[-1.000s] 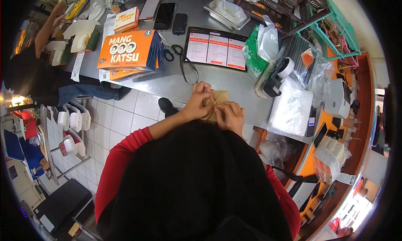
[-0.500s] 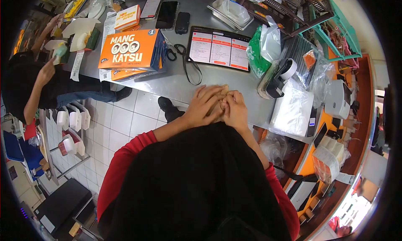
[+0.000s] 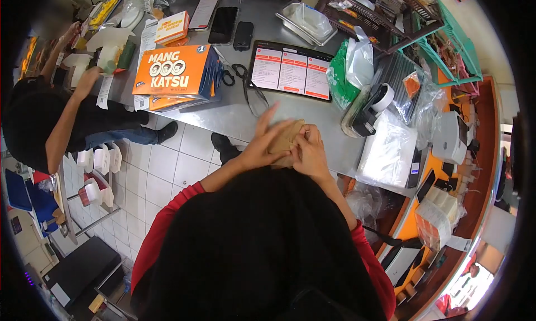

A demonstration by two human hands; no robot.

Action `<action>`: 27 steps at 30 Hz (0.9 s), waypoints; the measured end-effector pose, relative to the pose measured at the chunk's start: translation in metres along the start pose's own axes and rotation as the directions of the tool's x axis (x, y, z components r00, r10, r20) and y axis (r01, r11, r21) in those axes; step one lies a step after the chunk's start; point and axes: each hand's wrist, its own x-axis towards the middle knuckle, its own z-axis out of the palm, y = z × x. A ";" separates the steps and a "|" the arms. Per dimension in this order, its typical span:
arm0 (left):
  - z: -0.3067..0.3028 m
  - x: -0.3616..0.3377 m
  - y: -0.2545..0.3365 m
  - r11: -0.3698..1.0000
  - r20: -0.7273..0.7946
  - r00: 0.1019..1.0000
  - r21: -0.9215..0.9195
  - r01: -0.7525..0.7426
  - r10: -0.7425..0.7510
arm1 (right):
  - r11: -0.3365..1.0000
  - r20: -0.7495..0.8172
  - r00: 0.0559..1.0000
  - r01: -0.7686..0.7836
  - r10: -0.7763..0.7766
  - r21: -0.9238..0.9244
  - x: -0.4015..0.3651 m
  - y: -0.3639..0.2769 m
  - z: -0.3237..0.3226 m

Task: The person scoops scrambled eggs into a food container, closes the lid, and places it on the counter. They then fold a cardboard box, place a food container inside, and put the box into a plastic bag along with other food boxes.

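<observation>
A small brown paper packet [image 3: 286, 138] is between my hands at the near edge of the steel table [image 3: 223, 112]. My left hand [image 3: 258, 151] lies along the packet's left side, fingers stretched out and spread, the thumb reaching across its lower part. With curled fingers, my right hand [image 3: 310, 152] pinches the packet's right edge. What the packet contains is hidden. Just beyond my hands are a tablet [image 3: 290, 70] showing order lists and a pair of black scissors [image 3: 240, 75].
Orange printed boxes [image 3: 173, 70] are stacked on the left; phones [image 3: 223, 25] lie behind them. To the right are a green plastic bag [image 3: 340, 75], a tape dispenser [image 3: 363, 120] and plastic-wrapped white sheets [image 3: 388, 148]. A co-worker [image 3: 61, 120] handles open cartons at far left.
My left hand has lifted and spread its fingers, uncovering the brown paper. My right hand still grips the packet's edge. The co-worker's hand has moved right and up, toward the carton.
</observation>
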 end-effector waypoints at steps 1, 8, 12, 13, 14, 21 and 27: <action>-0.004 -0.003 -0.002 0.997 -0.049 0.998 -0.068 0.041 -0.044 | 1.000 0.017 1.000 -0.013 0.013 -0.008 -0.001 -0.001 -0.001; 0.008 -0.010 -0.024 0.991 0.062 0.996 -0.115 0.070 -0.063 | 0.888 0.256 0.924 0.354 -0.283 -0.295 0.012 -0.008 -0.015; 0.002 -0.004 -0.023 0.992 0.085 0.991 -0.064 0.110 -0.104 | 0.916 0.267 0.928 0.325 -0.260 -0.235 0.020 0.003 -0.003; 0.001 -0.006 -0.020 0.991 0.059 0.994 -0.092 0.102 -0.097 | 0.916 0.272 0.927 0.324 -0.257 -0.236 0.022 0.003 -0.006; -0.003 -0.011 -0.017 0.990 0.026 0.996 -0.113 0.085 -0.082 | 0.934 0.197 0.947 0.292 -0.253 -0.207 0.024 0.000 -0.013; -0.075 -0.066 -0.019 0.893 -0.558 0.829 0.393 0.220 0.042 | 0.952 -0.080 0.984 0.133 -0.161 -0.276 0.028 -0.020 -0.028; -0.174 -0.058 -0.079 0.952 -0.835 0.534 0.041 0.303 -0.134 | 0.925 -0.045 0.992 0.097 -0.122 -0.367 0.038 -0.010 0.013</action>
